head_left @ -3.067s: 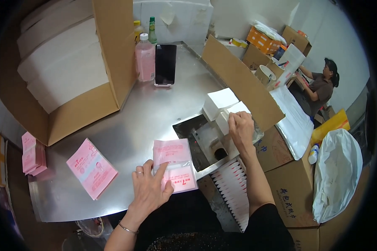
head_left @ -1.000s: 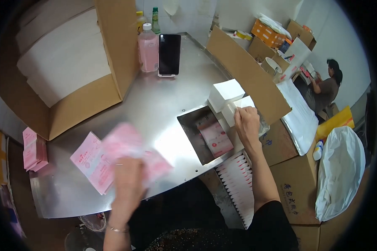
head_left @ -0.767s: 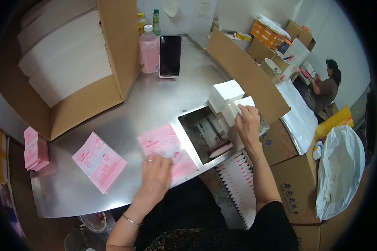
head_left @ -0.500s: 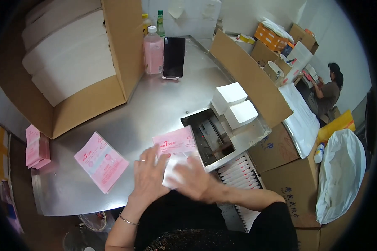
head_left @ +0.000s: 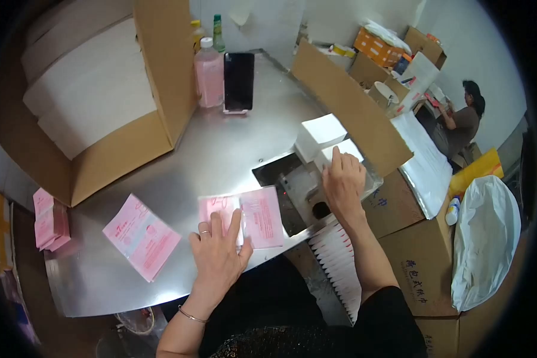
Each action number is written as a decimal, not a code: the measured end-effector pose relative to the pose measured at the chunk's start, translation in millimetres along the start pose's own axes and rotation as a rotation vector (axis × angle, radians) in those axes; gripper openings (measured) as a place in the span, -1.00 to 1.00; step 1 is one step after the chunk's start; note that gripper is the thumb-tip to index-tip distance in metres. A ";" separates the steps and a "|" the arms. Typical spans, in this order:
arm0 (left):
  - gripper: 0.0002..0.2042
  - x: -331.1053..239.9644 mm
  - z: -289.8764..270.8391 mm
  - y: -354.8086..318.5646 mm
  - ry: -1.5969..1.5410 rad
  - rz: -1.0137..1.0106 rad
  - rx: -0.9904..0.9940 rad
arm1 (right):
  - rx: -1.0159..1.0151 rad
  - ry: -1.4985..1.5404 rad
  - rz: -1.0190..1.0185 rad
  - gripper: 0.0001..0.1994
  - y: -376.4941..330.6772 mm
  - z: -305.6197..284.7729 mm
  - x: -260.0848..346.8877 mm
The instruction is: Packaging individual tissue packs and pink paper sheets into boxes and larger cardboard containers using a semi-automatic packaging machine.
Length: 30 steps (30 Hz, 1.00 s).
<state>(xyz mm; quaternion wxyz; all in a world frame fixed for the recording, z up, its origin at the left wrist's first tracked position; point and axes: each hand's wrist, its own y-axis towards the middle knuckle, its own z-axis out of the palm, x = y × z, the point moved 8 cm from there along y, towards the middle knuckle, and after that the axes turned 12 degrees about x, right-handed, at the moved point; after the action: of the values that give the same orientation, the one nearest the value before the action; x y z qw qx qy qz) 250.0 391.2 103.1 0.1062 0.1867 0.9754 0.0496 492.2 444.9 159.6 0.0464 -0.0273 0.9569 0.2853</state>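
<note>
My left hand (head_left: 218, 247) lies with spread fingers on a pink printed wrapper sheet (head_left: 264, 221) near the table's front edge. A strip of white shows at its fingertips, mostly covered. My right hand (head_left: 345, 182) reaches to the nearer of two white stacks of what looks like folded tissue (head_left: 346, 148). Its fingers lie stretched over that stack's near side, and nothing is seen held in them. Just behind stands the other white stack (head_left: 321, 134). A pile of the same pink wrappers (head_left: 140, 235) rests left of my left hand.
An opening (head_left: 286, 179) in the metal table (head_left: 221, 161) shows metal parts between the hands. White-and-red packs (head_left: 337, 256) lie in a row below it. A big carton (head_left: 119, 146) with white stacks stands left; a phone (head_left: 238, 83) and bottle (head_left: 209, 74) behind. A person (head_left: 462, 122) sits far right.
My right hand has left the white piece at the pink wrapper and moved up right to the nearer white stack. Left hand stays on the wrapper. A lighter metal part now shows in the opening.
</note>
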 end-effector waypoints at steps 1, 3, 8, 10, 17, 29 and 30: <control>-0.42 1.5 6.6 2.8 -0.047 -0.058 0.082 | -0.007 -0.010 0.001 -0.79 -1.1 10.5 -10.9; -0.42 -4.4 7.1 6.6 -0.021 -0.044 0.067 | 0.135 0.091 0.039 -0.87 -2.4 39.8 -32.0; -0.48 -2.3 -7.3 11.1 0.057 0.054 -0.069 | 0.118 0.189 0.077 -0.92 1.8 35.9 -44.6; -0.52 -4.5 -1.1 10.6 0.042 0.052 -0.006 | 0.057 0.245 0.075 -0.87 -3.5 35.7 -53.0; -0.56 -3.0 16.5 -1.9 -0.295 0.201 0.011 | -0.009 0.527 -0.466 -0.60 -56.4 0.1 78.1; -0.41 15.9 -3.8 -9.9 -0.329 0.101 0.075 | 0.393 0.522 -0.208 -0.86 -20.4 117.6 84.5; -0.52 23.5 -3.1 -16.2 -0.296 0.135 -0.016 | 0.505 0.532 -0.108 -0.86 -17.1 125.0 68.2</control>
<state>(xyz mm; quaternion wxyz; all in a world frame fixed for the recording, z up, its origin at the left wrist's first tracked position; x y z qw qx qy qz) 222.3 384.9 99.4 0.2464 0.2561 0.9340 0.0363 434.9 497.4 39.0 -0.1838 -0.1386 0.9729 0.0200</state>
